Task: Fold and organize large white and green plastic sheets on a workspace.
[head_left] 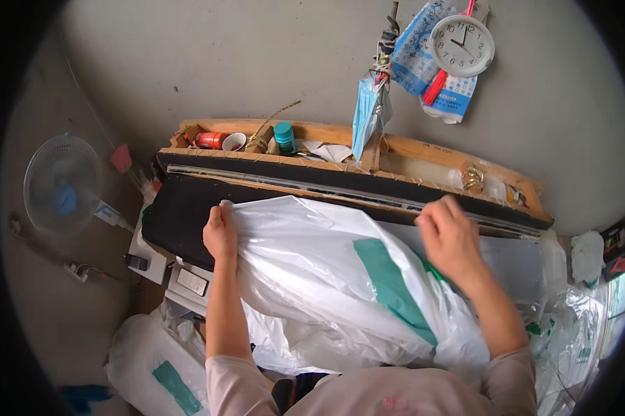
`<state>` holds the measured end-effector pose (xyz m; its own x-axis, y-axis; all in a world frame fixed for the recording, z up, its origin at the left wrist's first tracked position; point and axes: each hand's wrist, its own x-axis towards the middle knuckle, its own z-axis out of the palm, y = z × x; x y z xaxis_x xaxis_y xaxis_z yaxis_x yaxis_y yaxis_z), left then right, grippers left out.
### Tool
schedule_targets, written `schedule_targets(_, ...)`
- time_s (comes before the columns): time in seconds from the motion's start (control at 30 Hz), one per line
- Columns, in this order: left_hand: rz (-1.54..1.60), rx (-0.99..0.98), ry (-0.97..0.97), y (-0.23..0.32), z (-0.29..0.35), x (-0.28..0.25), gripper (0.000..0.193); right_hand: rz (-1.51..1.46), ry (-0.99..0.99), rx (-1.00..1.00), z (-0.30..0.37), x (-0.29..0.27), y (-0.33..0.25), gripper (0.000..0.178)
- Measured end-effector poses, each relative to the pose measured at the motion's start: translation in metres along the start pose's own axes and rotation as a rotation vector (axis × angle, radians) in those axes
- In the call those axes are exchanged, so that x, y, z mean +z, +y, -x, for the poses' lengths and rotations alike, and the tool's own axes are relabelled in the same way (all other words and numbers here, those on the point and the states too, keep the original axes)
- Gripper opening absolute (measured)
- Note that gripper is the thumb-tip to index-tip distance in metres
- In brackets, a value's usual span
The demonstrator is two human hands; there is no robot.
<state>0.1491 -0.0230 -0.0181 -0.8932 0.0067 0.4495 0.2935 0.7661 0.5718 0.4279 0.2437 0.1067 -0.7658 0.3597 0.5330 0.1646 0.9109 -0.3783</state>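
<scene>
A large white plastic bag with a green patch is spread across my lap and over the near side of the workbench. My left hand is closed on the bag's upper left corner, pulling the film into creases. To the right, my right hand is raised with curled fingers above a grey surface, close to the bag's right edge. It is slightly blurred, and whatever its fingers may hold is hidden. Black cloth covers the bench beside my left hand.
Behind the bench a wooden tray holds a red can, a teal-lidded jar and scraps. A fan stands at left. Another white bag lies lower left, clear plastic at right. A clock and face masks hang on the wall.
</scene>
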Motion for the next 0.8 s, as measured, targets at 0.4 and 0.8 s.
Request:
schedule_targets(0.4,-0.105,0.1,-0.068,0.006,0.0,0.014,0.034,-1.206,-0.523,0.775,0.054,-0.035,0.039,0.026)
schedule_targets(0.8,-0.185,0.157,-0.161,-0.004,-0.003,0.014,0.035,0.445,-0.299,0.954,0.211,-0.321,0.231,0.035)
